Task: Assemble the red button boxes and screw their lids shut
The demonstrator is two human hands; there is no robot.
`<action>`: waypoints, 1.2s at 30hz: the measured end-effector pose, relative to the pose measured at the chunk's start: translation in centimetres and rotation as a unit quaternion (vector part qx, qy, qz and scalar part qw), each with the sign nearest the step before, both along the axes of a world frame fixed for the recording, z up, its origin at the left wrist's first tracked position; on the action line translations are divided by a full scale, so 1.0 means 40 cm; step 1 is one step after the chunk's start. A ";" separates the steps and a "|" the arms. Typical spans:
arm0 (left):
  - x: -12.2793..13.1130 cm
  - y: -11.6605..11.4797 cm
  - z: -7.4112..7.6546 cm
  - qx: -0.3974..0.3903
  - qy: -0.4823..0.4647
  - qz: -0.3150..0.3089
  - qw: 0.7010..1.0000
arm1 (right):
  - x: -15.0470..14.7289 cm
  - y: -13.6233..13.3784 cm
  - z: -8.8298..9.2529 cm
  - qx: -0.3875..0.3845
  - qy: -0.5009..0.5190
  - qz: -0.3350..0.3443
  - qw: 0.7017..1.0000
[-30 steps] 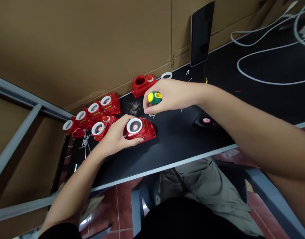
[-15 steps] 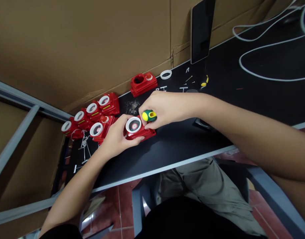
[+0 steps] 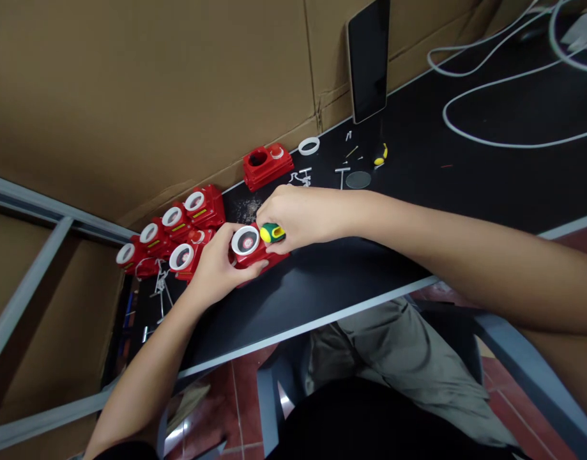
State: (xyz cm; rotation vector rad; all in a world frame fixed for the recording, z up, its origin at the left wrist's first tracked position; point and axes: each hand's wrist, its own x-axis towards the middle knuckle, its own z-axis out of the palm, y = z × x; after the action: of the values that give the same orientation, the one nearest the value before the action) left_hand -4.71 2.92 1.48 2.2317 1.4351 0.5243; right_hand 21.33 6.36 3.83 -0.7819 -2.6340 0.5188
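My left hand (image 3: 220,263) grips a red box-shaped housing (image 3: 248,257) with a white ring round its dark window, thumb along the near side and fingers over the far side. In my right hand (image 3: 293,220) is a screwdriver with a green and yellow handle (image 3: 271,233), fist wrapped round it and the handle's end facing me. Its tip is hidden behind the hand, over the housing's right part. Just left of my left hand stands another red housing with a white ring (image 3: 181,257).
Several like red housings (image 3: 172,217) line the cardboard wall at left. Behind my hands lie an open red housing (image 3: 267,167), a loose white ring (image 3: 309,146) and small metal parts. A tablet (image 3: 368,61) leans on the cardboard. White cables (image 3: 465,131) curl at right.
The whole view has shifted slightly, so most things sit a little further left. Both hands keep their hold; the screwdriver handle looks turned only a little, if at all.
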 end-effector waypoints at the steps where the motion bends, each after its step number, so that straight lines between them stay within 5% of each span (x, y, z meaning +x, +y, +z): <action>1: -0.001 0.000 0.000 0.001 0.000 0.002 1.000 | -0.002 0.000 -0.003 -0.001 -0.009 -0.005 1.000; 7: 0.002 0.001 -0.001 0.001 0.004 0.010 1.000 | 0.017 0.017 -0.020 0.001 -0.002 0.024 1.000; 11: 0.007 -0.001 0.002 0.000 0.007 0.006 1.000 | 0.063 0.027 0.010 -0.032 0.045 0.077 0.995; 13: 0.009 -0.003 0.005 0.003 0.009 0.002 1.000 | 0.078 0.022 0.033 -0.044 0.122 0.034 0.991; 19: 0.008 -0.007 0.010 -0.004 0.010 -0.007 1.000 | 0.061 -0.007 0.047 -0.005 0.354 -0.142 0.924; 23: 0.007 -0.006 0.006 0.002 0.010 -0.006 1.000 | 0.035 -0.012 0.025 0.003 0.392 -0.149 0.908; 28: 0.010 -0.007 0.006 0.007 0.017 -0.004 1.000 | 0.008 -0.014 0.020 -0.071 0.530 -0.149 0.832; 36: 0.011 -0.004 0.006 0.012 0.014 -0.007 1.000 | -0.029 -0.024 0.011 -0.082 0.582 -0.144 0.796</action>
State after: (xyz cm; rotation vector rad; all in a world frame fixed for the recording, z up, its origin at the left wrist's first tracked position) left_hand -4.28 2.75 1.71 2.2738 1.4329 0.5107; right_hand 20.18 5.39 4.26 -0.5842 -1.3121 0.8012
